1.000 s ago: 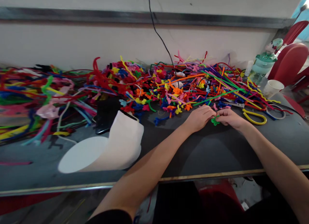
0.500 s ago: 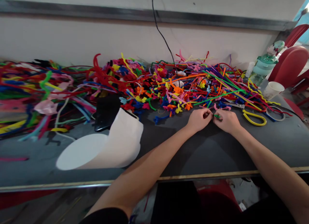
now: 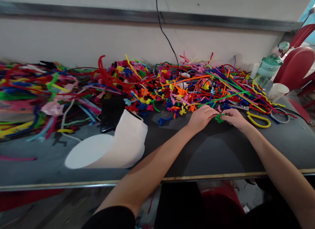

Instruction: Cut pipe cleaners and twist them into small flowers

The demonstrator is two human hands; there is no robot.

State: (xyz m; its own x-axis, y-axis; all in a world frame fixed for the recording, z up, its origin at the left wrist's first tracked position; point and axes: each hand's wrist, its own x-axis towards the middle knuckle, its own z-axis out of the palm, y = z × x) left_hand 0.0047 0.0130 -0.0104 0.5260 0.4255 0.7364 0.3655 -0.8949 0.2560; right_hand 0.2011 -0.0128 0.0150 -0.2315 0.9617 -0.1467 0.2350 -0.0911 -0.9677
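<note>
A small green pipe-cleaner flower (image 3: 219,118) with rounded loops sits between my two hands, just above the dark table (image 3: 197,156). My left hand (image 3: 201,118) pinches it from the left side, and my right hand (image 3: 235,119) pinches it from the right. Both sets of fingers are closed at its edges. Right behind the fingers lies a heap of coloured pipe cleaners and small twisted flowers (image 3: 182,91). A bent yellow pipe cleaner (image 3: 258,120) rests to the right of my right hand.
Scissors (image 3: 237,106) lie at the heap's front edge. A paper cup (image 3: 278,92) and a teal bottle (image 3: 268,69) stand at the right. A curled white sheet (image 3: 128,140) and a black object (image 3: 112,114) lie left. A black cable (image 3: 167,38) hangs down the wall.
The green piece, mostly hidden between my fingers before, now shows as a looped flower. My hands have moved slightly apart around it. The view has shifted a little.
</note>
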